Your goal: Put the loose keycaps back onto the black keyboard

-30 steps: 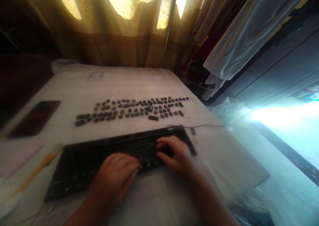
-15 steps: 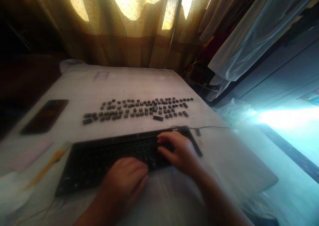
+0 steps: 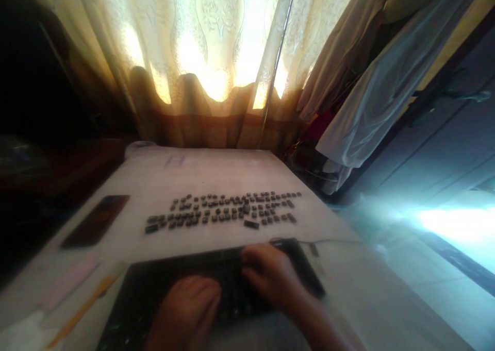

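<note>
We've got a bright patterned curtain (image 3: pixel 220 36) across from us, then our pale table (image 3: pixel 228 173). The dark keyboard (image 3: pixel 145 286) sits on its near side, right under our hands. Our left hand (image 3: pixel 189 307) is bent over it, and our right hand (image 3: pixel 270 273) curls over its right part, thumb apart; too blurry for us to tell if either's gripping anything. Little loose keycaps (image 3: pixel 246 210) lie in rough rows just beyond.

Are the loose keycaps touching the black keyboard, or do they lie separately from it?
Apart: the head view shows a strip of pale tabletop between the loose keycaps and the far edge of the black keyboard.
</note>
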Motion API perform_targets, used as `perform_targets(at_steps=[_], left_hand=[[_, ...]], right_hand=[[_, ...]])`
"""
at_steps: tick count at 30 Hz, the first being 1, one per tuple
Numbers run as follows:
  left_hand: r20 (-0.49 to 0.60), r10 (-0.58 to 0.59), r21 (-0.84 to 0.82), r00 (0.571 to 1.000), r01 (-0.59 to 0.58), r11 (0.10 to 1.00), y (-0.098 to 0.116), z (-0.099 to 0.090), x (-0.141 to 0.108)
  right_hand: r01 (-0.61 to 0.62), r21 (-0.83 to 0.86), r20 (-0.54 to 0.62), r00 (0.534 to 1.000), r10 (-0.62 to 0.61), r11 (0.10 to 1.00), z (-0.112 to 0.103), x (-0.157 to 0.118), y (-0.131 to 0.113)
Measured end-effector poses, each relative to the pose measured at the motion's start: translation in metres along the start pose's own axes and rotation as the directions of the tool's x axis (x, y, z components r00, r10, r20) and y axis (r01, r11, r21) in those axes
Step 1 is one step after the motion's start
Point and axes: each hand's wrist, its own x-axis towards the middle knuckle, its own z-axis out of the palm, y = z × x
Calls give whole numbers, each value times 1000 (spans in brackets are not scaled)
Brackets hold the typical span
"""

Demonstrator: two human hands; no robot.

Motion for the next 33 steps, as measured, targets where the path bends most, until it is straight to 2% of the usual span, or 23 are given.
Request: perform_targets(at_steps=[6,11,13,24,33], left_hand=[[-159,-64,54,985,73,996,-20,-9,1],[-162,-61,59,985,71,996,-23,-8,1],[-153,-72,52,986,81,995,-22,-7,0],[-149,-42,67,988,53,996,-19,-11,4],[-97,-10,70,995,16,997,-18,-10,2]], right_hand=[[-31,-84,-11,999,30,996,-19,37,5],[-234,-79,-36,972,231,969,-36,73,21],[-270,-83,-55,962,266,959,-38,84,27],[-255,-177,30,964,264,951,-3,101,30],[-233,-268,88,960,264,935,6,104,29]])
